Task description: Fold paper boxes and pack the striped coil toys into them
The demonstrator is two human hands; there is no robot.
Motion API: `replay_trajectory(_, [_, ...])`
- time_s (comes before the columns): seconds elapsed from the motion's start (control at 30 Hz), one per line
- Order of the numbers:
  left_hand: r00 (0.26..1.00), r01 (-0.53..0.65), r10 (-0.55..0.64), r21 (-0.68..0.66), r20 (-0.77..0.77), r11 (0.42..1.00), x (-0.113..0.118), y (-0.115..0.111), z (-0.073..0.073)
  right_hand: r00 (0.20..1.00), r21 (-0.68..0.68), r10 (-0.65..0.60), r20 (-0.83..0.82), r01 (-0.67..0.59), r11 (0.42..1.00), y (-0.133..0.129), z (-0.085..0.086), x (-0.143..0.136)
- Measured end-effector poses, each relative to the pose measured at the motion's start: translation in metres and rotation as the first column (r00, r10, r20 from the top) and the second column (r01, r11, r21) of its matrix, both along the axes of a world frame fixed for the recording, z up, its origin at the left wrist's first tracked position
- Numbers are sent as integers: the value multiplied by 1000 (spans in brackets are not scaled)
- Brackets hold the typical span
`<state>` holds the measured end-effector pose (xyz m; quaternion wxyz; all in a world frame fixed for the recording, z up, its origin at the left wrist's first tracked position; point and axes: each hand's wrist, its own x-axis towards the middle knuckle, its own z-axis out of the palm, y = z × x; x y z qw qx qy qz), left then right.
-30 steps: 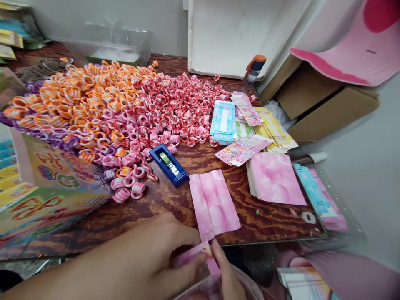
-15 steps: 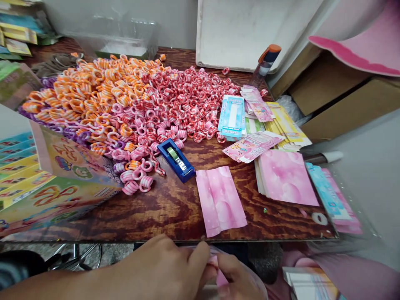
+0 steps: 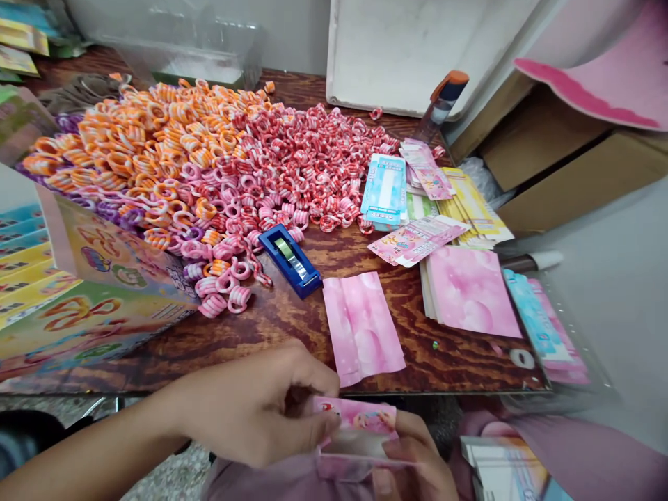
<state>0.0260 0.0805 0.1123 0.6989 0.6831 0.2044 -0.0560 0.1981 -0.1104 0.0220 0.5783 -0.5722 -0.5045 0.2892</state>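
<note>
My left hand pinches the left edge of a small pink printed box just in front of the table edge. Around the box's right side are the fingers of my right hand, closed on it. The box's pale inside shows, with a printed flap upright at its back. Past my hands, a pink sheet with fold lines lies on the table. A blue tape dispenser rests left of that sheet.
A big heap of striped coiled rings covers the back left. At the left stands a printed display box. Flat printed cards and a stack of pink sheets lie right. A pen is at the right edge.
Both hands have risen slightly into fuller view. The pink box, mostly hidden between my fingers before, now shows with its inside visible. The view has shifted slightly.
</note>
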Motion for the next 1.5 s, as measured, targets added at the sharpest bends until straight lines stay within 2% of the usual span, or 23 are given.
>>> replay_trajectory(0.1, [997,43,-41,34,-61,999,5,3,9,979,-8,197,-45,-197,980,4,-4,9])
replay_trajectory(0.17, [999,48,-47,128,-17,991,9,4,15,956,-50,275,-97,-281,958,7,-4,11])
replay_trajectory(0.27, [997,26,-46,264,70,964,14,4,19,977,-96,202,-60,-208,974,11,0,3])
replay_trajectory(0.4, [998,50,-61,297,28,954,16,5,13,994,49,111,8,-111,993,20,7,-7])
replay_trajectory(0.5, [999,29,-23,216,-29,976,14,6,2,993,76,108,-45,-105,992,30,8,-3])
replay_trajectory(0.57, [997,-75,75,63,4,995,14,5,-8,988,87,143,-52,-138,987,37,8,3])
replay_trajectory(0.63, [969,-230,239,-119,64,966,16,0,-19,987,106,154,-50,-148,983,44,9,7])
replay_trajectory(0.7, [881,-424,456,-219,124,879,18,-10,-31,993,116,102,-58,-95,989,52,10,8])
replay_trajectory(0.77, [706,-646,672,-185,224,740,21,-26,-43,997,105,21,-76,-12,994,59,12,5])
replay_trajectory(0.8, [602,-739,736,-132,309,660,22,-35,-50,996,94,-6,-86,14,995,62,13,3])
replay_trajectory(0.83, [477,-836,767,-48,429,547,24,-44,-57,995,83,-17,-95,25,996,65,13,1])
replay_trajectory(0.87, [374,-908,736,61,564,415,25,-52,-64,994,70,-16,-104,24,997,68,12,-2])
replay_trajectory(0.9, [363,-928,645,199,672,314,26,-59,-70,993,59,-7,-114,14,998,70,11,-5])
replay_trajectory(0.93, [409,-912,546,347,731,218,27,-66,-76,992,49,-2,-126,8,999,71,9,-7])
replay_trajectory(1.0, [528,-822,463,566,712,66,29,-74,-84,989,44,-6,-151,13,999,72,4,-11])
replay_trajectory(1.07, [570,-747,487,664,661,-27,30,-78,-89,992,60,-5,-123,12,998,72,-1,-11])
replay_trajectory(1.13, [578,-714,490,695,652,-83,29,-77,-89,999,91,4,-48,1,996,73,-5,-9])
replay_trajectory(1.2, [615,-698,445,712,651,-78,26,-75,-87,1000,130,15,22,-18,991,74,-7,-5])
replay_trajectory(1.27, [654,-700,406,714,639,4,21,-71,-85,998,164,24,58,-33,986,75,-9,-1])
replay_trajectory(1.37, [669,-712,419,692,615,122,16,-67,-83,992,204,31,124,-56,977,75,-13,4])
replay_trajectory(1.43, [669,-717,428,680,607,156,15,-66,-83,987,210,14,161,-48,976,75,-15,4])
replay_trajectory(1.5, [667,-730,389,661,636,172,15,-67,-84,983,235,-2,185,-43,971,75,-14,4])
